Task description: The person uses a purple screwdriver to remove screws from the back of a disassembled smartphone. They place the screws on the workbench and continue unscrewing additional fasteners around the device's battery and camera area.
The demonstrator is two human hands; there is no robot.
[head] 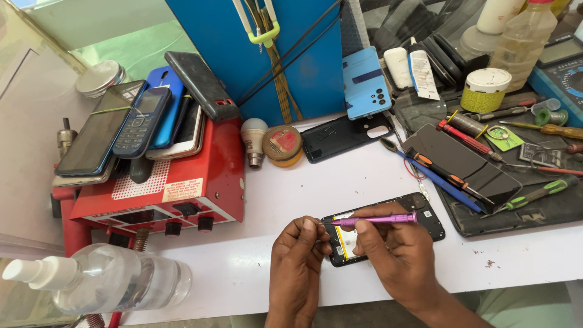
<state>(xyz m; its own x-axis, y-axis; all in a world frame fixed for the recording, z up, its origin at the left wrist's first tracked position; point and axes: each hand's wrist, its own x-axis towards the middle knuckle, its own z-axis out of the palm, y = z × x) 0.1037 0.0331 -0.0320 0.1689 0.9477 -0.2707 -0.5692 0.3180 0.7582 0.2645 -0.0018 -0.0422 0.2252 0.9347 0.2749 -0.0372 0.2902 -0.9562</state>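
At lower centre, the right hand [398,255] pinches a purple screwdriver [375,220] over an opened phone [425,212] that the left hand's [296,258] curled fingers steady; a slip could gouge its exposed insides.

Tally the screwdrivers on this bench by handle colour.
Purple: 1, held in the right hand over the opened phone
Orange and black: 1
Green and black: 1
Red: 1
Yellow: 1
Total: 5
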